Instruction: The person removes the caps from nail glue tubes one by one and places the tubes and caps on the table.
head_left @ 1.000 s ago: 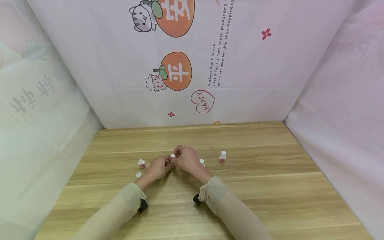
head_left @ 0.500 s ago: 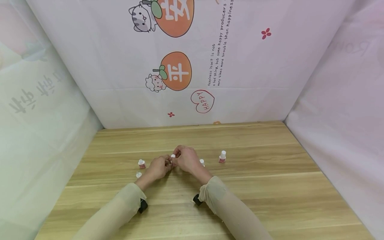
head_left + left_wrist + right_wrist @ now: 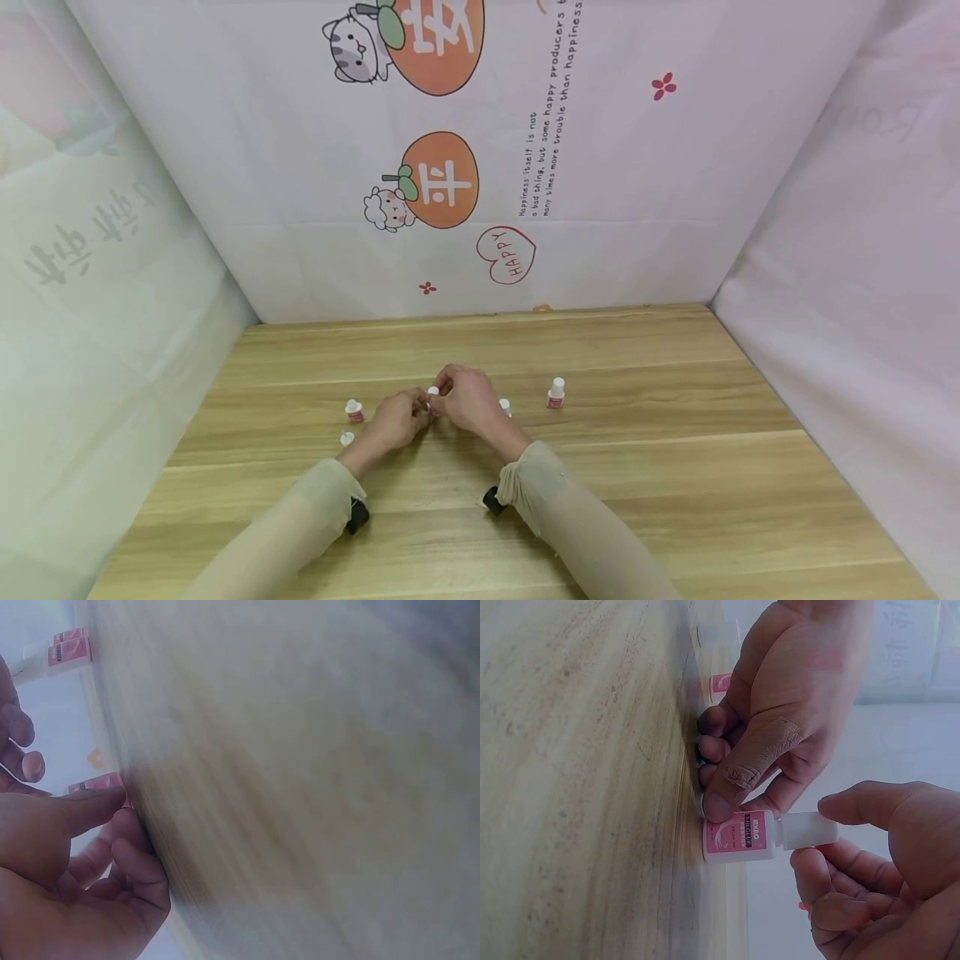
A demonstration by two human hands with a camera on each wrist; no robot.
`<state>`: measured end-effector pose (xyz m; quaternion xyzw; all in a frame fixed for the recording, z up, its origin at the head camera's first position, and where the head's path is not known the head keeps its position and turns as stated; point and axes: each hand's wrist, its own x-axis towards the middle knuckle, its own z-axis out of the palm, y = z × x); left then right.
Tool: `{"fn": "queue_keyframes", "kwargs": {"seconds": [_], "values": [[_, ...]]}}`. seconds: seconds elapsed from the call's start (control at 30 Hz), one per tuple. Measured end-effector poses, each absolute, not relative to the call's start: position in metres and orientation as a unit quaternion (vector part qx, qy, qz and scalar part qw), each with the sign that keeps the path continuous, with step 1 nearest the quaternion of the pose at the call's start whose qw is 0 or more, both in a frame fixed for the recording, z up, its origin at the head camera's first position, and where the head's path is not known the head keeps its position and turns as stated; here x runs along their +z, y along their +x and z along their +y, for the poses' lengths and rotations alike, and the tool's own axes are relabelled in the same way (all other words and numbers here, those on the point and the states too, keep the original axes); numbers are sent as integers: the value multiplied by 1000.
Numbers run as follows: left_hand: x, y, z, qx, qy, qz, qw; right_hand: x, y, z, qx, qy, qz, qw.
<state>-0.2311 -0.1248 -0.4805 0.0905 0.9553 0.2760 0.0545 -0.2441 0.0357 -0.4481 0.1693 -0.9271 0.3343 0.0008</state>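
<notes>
A small nail glue bottle with a pink label stands upright on the wooden table between both hands. My left hand holds its body low down; in the right wrist view the left thumb presses the label near the base. The white cap sits at the neck, and my right hand pinches it between thumb and fingertips. In the left wrist view only part of the pink label shows past the left fingers. From the head, the hands hide most of the bottle.
Two similar bottles, one farther back and one nearer, stand left of the hands. Right of them are a bottle partly hidden by the right wrist and a tall-capped bottle. Printed white cloth encloses the table's back and sides.
</notes>
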Motion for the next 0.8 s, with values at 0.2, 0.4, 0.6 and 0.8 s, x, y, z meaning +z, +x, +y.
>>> {"fn": "queue_keyframes", "kwargs": {"seconds": [0.2,0.4,0.6,0.8], "values": [[-481,-231,-126,274,95,956,49,-448,-244,35,333,168,-928,-2],[-481,-231,-126,275,98,955,51,-448,-244,36,339,163,-927,-6],[-481,-231,-125,273,98,956,51,-447,-244,36,337,166,-927,-9],[-480,-231,-126,273,99,955,53,-446,-243,35,336,159,-928,-15]]}}
